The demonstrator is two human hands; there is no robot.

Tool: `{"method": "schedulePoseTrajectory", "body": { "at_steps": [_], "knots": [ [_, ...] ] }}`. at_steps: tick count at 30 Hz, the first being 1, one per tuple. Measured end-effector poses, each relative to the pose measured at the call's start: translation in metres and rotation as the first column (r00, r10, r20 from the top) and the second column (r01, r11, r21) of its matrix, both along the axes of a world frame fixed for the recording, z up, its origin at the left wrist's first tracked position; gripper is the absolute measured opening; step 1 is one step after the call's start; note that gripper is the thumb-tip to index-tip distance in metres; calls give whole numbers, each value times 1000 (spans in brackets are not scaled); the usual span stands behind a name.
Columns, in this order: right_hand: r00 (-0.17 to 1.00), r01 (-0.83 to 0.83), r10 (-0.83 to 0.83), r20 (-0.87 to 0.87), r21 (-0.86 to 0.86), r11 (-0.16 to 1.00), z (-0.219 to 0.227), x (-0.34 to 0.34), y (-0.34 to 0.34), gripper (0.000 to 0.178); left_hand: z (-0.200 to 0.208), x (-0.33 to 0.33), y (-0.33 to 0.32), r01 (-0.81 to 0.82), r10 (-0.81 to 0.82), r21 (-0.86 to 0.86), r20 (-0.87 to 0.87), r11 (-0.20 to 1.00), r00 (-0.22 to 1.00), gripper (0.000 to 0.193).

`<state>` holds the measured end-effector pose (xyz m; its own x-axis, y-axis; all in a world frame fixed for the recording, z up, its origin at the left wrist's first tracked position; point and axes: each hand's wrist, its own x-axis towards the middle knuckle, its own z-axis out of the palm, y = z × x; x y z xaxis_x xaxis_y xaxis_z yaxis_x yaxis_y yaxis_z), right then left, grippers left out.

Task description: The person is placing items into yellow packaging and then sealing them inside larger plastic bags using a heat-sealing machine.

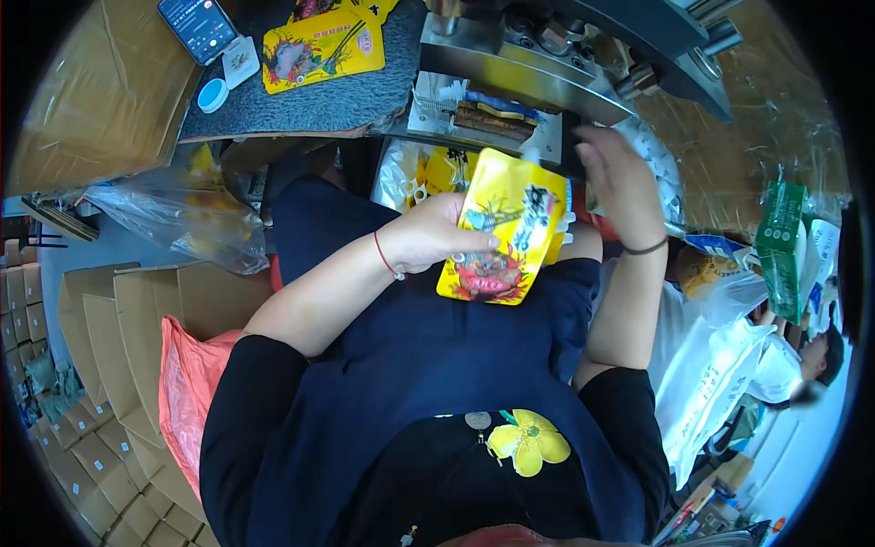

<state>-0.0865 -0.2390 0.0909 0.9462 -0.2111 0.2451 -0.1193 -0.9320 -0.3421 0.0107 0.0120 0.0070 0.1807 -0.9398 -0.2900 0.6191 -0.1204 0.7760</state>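
My left hand grips a flat yellow pouch by its left side, thumb across the front. The pouch is tilted over my lap, its printed face up, with dark lettering and a red picture of food near the bottom. To the right of the pouch, my right hand is raised beside the metal press machine. Its fingers are loosely extended and slightly blurred, and I see nothing in them. Under the machine's bar lies a brush-like strip on a pale metal plate.
More yellow pouches lie on the grey cloth-covered table, beside a phone and a round blue-lidded tub. Scissors hang below the machine. Cardboard boxes and a pink plastic bag stand left; another person is at right.
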Motion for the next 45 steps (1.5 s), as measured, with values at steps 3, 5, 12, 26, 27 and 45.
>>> {"method": "schedulePoseTrajectory", "body": {
  "at_steps": [3,5,12,26,27,45],
  "knots": [
    [933,249,-302,-197,-253,935,-14,-23,-39,27,1,21,-12,-119,119,-39,-1,992,993,36],
    [910,217,-297,-287,-279,935,-37,-29,-59,30,3,36,-21,-166,164,-18,-73,986,984,34],
    [976,214,-217,-2,-157,964,-65,-34,-64,27,9,76,-22,-543,243,115,805,832,542,52],
    [969,50,-82,232,143,988,-31,-19,27,12,-2,86,68,-592,292,-220,956,775,27,21],
    [978,-70,30,205,187,980,-30,-13,38,11,2,78,62,-542,299,-153,935,826,192,18],
    [992,67,-70,102,30,997,-8,-5,-3,28,-1,0,-12,1,2,62,-37,998,999,32]
  ]
}}
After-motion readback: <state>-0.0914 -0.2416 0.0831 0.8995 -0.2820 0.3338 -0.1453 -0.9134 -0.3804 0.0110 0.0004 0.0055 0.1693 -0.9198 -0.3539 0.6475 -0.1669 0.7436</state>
